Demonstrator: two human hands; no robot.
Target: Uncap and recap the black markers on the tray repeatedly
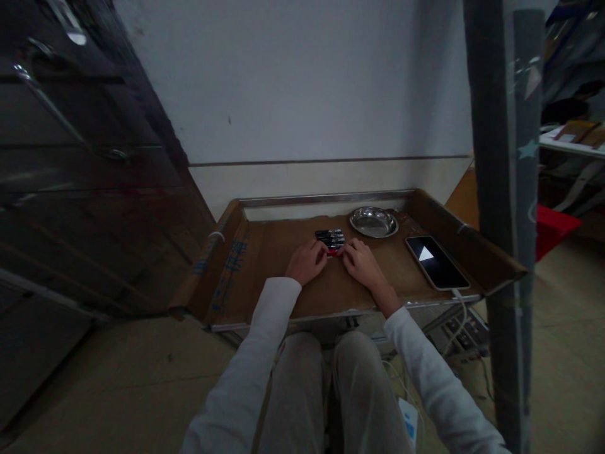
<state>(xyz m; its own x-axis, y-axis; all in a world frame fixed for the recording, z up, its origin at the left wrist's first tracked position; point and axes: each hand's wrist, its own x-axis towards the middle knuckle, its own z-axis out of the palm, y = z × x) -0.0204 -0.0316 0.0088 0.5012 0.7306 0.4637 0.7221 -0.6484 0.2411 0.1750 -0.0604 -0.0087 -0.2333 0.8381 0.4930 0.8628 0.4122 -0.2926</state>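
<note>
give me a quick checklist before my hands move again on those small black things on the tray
1. Both hands in view: ok, left hand and right hand sit side by side on the tray.
2. Row of small black and red cylinders lying together just past the fingertips: ok.
3. Red piece between the hands gripped: cannot tell, fingers hide it.
4. Metal dish apart from the hands: ok.
5. Phone apart from the right hand: ok, though its cable hangs over the tray edge.
6. Lighting: not ok, dim.
</note>
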